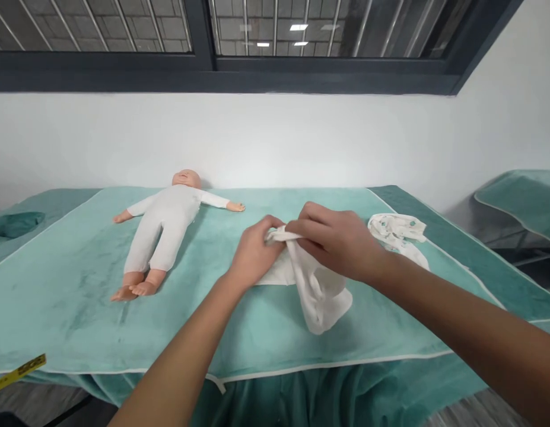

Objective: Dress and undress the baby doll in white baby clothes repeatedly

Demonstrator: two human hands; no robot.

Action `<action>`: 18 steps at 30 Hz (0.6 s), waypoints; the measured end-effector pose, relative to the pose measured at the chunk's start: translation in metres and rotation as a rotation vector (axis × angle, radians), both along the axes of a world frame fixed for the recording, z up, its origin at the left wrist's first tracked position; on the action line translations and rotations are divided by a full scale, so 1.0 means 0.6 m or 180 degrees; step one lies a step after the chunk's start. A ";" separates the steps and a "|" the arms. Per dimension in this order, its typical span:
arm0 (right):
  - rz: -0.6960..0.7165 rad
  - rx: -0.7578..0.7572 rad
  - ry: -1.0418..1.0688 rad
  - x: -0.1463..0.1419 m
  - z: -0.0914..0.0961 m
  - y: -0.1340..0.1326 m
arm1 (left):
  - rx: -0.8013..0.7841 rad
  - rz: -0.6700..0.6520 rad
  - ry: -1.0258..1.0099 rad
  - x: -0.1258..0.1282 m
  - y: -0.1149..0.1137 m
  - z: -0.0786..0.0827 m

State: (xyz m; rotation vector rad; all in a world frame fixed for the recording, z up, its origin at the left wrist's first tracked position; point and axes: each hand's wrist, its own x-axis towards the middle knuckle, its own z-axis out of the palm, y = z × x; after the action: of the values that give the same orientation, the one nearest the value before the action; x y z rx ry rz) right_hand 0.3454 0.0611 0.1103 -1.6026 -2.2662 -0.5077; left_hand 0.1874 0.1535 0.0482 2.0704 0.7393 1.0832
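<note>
Both of my hands grip a plain white cloth garment (321, 296) over the teal towel (79, 296) that covers the table. My left hand (252, 252) pinches its upper edge from the left. My right hand (337, 240) is closed over the same bunched edge from the right, and the rest of the garment hangs down to the towel. A baby doll (163, 228) in a white suit lies on its back to the left, arms spread, apart from my hands.
A white patterned garment (397, 228) lies crumpled just right of my right hand. A dark teal bundle (14, 224) sits at the far left. A second teal-covered table (524, 198) stands at right. Wall and window lie behind; yellow tape (16, 373) shows at lower left.
</note>
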 end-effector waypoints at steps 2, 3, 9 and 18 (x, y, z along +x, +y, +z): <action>-0.0360 0.0056 0.0079 0.011 0.011 0.005 | 0.0036 0.0579 -0.0117 -0.013 0.005 0.019; -0.0498 0.0038 0.0194 0.019 0.015 0.010 | 0.0119 0.0832 -0.0156 -0.019 0.007 0.027; -0.0884 -0.0158 0.0533 0.050 0.012 0.038 | 0.0946 0.1279 -0.0018 -0.047 0.003 0.060; -0.1444 0.0127 0.0098 0.041 0.022 0.034 | 0.0452 0.0514 0.1144 -0.100 0.001 0.090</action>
State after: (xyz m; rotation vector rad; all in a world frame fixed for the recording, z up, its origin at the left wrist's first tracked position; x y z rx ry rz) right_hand 0.3701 0.0818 0.1234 -2.0936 -1.8517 -0.6248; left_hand 0.1274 0.1542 0.1020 2.3954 1.0461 0.8767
